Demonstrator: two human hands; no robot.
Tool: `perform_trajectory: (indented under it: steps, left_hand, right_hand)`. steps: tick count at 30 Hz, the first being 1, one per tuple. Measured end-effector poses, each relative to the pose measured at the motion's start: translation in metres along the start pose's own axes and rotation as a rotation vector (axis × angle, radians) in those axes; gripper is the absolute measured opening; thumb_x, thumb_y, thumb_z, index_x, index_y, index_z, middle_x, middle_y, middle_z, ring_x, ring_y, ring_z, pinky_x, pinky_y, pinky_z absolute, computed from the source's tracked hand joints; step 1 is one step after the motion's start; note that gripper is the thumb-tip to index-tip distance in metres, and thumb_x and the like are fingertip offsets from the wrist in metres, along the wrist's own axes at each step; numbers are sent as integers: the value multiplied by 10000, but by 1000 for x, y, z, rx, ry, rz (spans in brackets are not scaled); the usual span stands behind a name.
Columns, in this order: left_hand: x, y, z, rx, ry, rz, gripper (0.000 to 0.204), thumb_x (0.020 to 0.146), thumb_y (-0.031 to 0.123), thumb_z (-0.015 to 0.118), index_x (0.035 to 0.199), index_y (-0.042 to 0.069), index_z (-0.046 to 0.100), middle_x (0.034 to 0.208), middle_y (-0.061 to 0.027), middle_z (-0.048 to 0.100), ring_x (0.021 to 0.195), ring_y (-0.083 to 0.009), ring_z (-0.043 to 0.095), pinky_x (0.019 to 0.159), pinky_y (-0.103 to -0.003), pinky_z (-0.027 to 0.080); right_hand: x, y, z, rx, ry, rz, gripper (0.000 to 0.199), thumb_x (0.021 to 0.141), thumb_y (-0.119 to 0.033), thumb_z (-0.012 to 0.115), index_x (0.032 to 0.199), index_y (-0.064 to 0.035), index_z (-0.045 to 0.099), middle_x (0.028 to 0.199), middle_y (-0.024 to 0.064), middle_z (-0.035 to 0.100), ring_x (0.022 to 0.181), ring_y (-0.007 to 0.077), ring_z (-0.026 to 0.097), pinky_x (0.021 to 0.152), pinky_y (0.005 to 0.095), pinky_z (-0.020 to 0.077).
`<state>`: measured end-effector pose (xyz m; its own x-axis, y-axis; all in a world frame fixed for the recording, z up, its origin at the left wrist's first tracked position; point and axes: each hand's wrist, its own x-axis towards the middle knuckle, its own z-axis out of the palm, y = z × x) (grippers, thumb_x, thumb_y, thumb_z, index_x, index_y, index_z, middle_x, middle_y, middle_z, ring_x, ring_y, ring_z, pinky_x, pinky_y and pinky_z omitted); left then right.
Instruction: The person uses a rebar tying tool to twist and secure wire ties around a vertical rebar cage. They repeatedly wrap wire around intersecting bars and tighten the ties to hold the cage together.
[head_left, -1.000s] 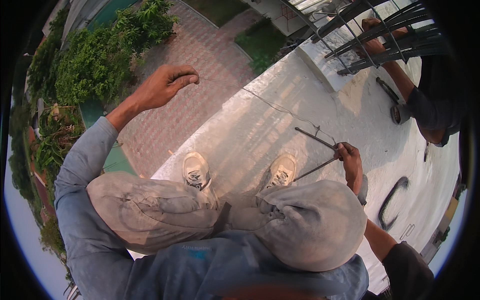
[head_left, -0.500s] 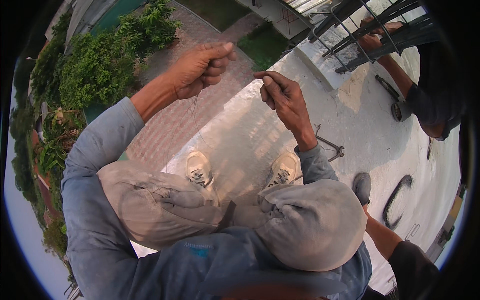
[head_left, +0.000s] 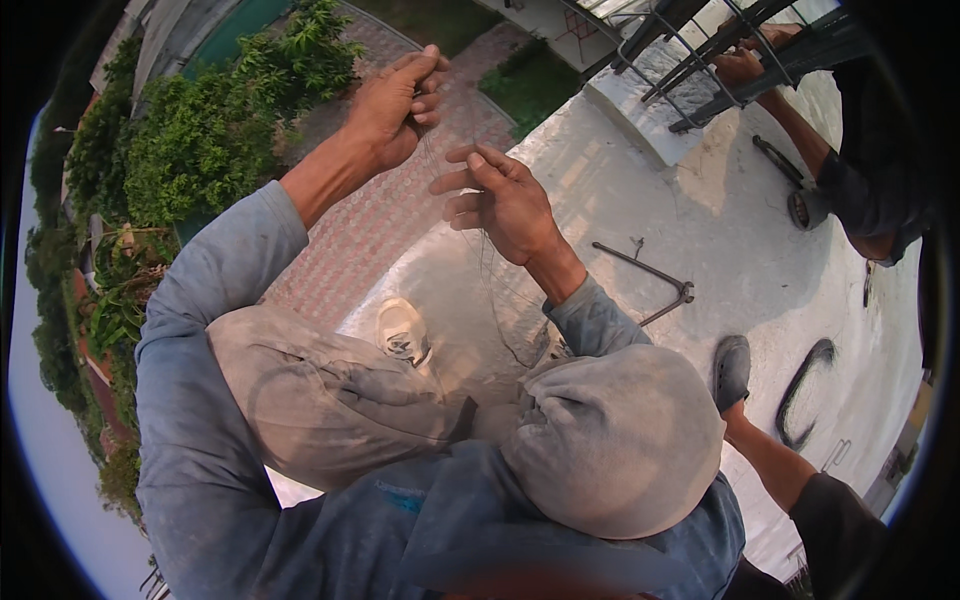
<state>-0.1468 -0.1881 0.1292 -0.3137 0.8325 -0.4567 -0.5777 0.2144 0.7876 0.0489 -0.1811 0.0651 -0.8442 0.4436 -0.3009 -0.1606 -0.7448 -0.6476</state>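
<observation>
High over the ledge's edge, my left hand (head_left: 388, 112) is closed in a pinch on thin wire. Fine strands of this wire (head_left: 428, 150) trail down from its fingers toward my other hand. My right hand (head_left: 505, 205) is just below and to the right, its fingers stretched and spread beside the strands. More thin wire hangs beneath that palm in long loops toward my shoes; whether the fingers touch it is hard to see. A long-handled metal pincer-like tool (head_left: 655, 272) lies spread on the pale concrete, right of my right forearm.
The concrete ledge (head_left: 590, 190) drops off at left to brick paving (head_left: 330, 260) and trees (head_left: 200, 150) far below. At upper right, another person's hands (head_left: 740, 68) are at a rebar cage (head_left: 720, 50). A dark wire coil (head_left: 790, 400) lies near a person's grey clog (head_left: 732, 370).
My right hand has moved left, closer to my left hand, and its fingers have spread. My left hand has shifted slightly up and left. More wire now hangs below the right hand.
</observation>
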Motion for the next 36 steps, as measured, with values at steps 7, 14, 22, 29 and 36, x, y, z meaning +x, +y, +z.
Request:
perform_trajectory:
  steps: [7, 14, 22, 29, 36]
  left_hand:
    - [6, -12, -13, 141, -36, 16, 266, 1037, 353, 669, 1063, 91, 629, 768, 80, 434, 625, -34, 341, 529, -214, 297]
    - [4, 1, -41, 783, -226, 57, 256, 1044, 327, 663, 1092, 79, 702, 744, 92, 435, 606, -27, 302, 524, -212, 262]
    - [17, 11, -50, 84, 5, -19, 153, 999, 186, 723, 1061, 62, 657, 753, 69, 477, 579, -21, 321, 485, -198, 248]
    - [26, 17, -50, -54, 104, 197, 128, 968, 53, 724, 1054, 76, 632, 765, 61, 498, 554, -21, 326, 465, -203, 249]
    - [14, 20, -44, 158, -13, 95, 132, 978, 75, 719, 1067, 64, 623, 773, 74, 469, 569, -17, 330, 470, -199, 278]
  right_hand:
    - [-3, 4, -3, -37, 69, 92, 297, 1110, -278, 483, 1239, -25, 569, 968, 148, 723, 737, 188, 730, 667, 302, 633]
    - [-4, -55, -60, -269, 376, -298, 267, 1077, -181, 529, 1137, 38, 670, 794, 71, 674, 487, 49, 426, 435, 222, 306]
    - [-9, -54, -69, -388, 297, -137, 269, 1050, -176, 555, 1130, 35, 702, 641, 18, 585, 450, 25, 344, 408, 222, 222]
    - [-25, -1, -24, -454, -53, -33, 328, 1069, -277, 545, 1167, -3, 695, 653, 10, 573, 515, 32, 358, 485, 213, 276]
    - [-9, -29, -13, -1115, 363, -566, 412, 997, -318, 700, 1188, 47, 709, 953, 184, 745, 980, 253, 731, 852, 369, 581]
